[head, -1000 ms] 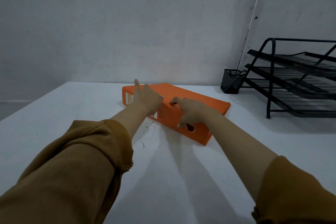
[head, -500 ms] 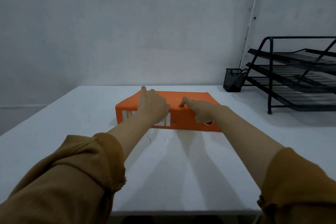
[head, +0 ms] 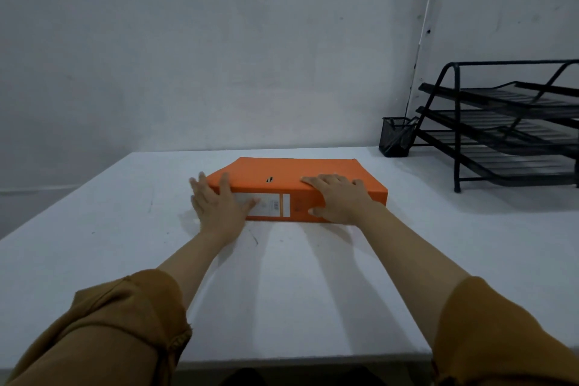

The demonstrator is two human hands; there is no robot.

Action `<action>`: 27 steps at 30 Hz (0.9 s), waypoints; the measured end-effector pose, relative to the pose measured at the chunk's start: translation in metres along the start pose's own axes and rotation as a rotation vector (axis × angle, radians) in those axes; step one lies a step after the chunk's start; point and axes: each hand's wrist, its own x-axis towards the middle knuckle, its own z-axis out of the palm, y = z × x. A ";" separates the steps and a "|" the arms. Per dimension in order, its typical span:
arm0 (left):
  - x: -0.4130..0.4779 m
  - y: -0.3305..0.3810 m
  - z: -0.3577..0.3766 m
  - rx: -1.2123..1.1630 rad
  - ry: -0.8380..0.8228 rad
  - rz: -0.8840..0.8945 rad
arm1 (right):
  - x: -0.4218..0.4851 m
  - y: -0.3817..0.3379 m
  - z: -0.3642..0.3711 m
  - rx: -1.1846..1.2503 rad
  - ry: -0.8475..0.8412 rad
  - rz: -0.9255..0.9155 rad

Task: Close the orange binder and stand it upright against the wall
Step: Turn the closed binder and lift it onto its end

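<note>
Taking the orange binder [head: 297, 178] as the marker, it lies flat and closed on the matte white table [head: 94, 229], spine toward the person, well short of the pale, rough-plastered wall [head: 219, 41] behind it. At the binder's left end the left hand [head: 216, 207] is spread wide, fingers splayed, palm pressed against the corner where the spine meets the side, with one finger lying up over the top cover. Along the spine between the hands sits a rectangular white label [head: 266, 204], smooth and paper-like. At the binder's right end the right hand [head: 338, 197] lies flat with fingers together on the top cover, the thumb hooked down over the spine; it grips nothing closed. Both forearms come out of loose mustard-brown fabric sleeves [head: 125, 323]. Further right of the binder, near the wall, stands a small black wire-mesh pen cup [head: 395, 136], and just beside that a black three-tier metal tray rack [head: 501, 128] with slanted mesh shelves.
</note>
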 end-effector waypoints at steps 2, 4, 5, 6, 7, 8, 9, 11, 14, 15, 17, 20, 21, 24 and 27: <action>-0.001 0.004 0.000 -0.218 0.015 -0.187 | 0.000 -0.001 0.001 -0.007 0.015 0.002; 0.000 0.005 0.001 -0.370 -0.007 -0.279 | 0.001 -0.001 0.001 -0.017 0.025 0.001; 0.000 0.003 0.000 -0.375 -0.014 -0.285 | 0.001 -0.001 0.002 -0.020 0.028 0.002; 0.001 0.000 -0.002 -0.356 -0.016 -0.280 | 0.001 -0.001 0.002 -0.022 0.028 0.003; 0.002 -0.004 -0.004 -0.336 -0.012 -0.272 | 0.001 -0.001 0.002 -0.023 0.024 0.004; 0.003 -0.008 -0.007 -0.322 -0.011 -0.269 | 0.001 -0.002 0.001 -0.024 0.020 0.005; 0.004 -0.011 -0.009 -0.313 -0.015 -0.267 | 0.001 -0.003 0.001 -0.027 0.017 0.006; 0.005 -0.014 -0.013 -0.305 -0.021 -0.259 | -0.001 -0.003 0.000 -0.032 0.016 0.010; 0.007 -0.014 -0.020 -0.368 0.035 -0.200 | -0.005 -0.003 -0.003 -0.018 0.031 0.020; 0.009 -0.013 -0.024 -0.407 0.070 -0.164 | -0.006 -0.002 -0.005 -0.003 0.033 0.024; 0.013 -0.006 -0.036 -0.473 0.142 -0.073 | -0.007 0.002 -0.009 0.042 0.040 0.029; 0.020 0.017 -0.063 -0.500 0.220 0.099 | -0.009 0.012 -0.018 0.160 0.082 0.030; 0.024 0.028 -0.075 -0.485 0.245 0.154 | -0.010 0.016 -0.020 0.214 0.108 0.030; 0.031 0.062 -0.109 -0.410 0.308 0.300 | -0.016 0.019 -0.022 0.398 0.226 0.044; 0.034 0.095 -0.134 -0.343 0.379 0.453 | -0.021 0.012 -0.018 0.586 0.346 0.069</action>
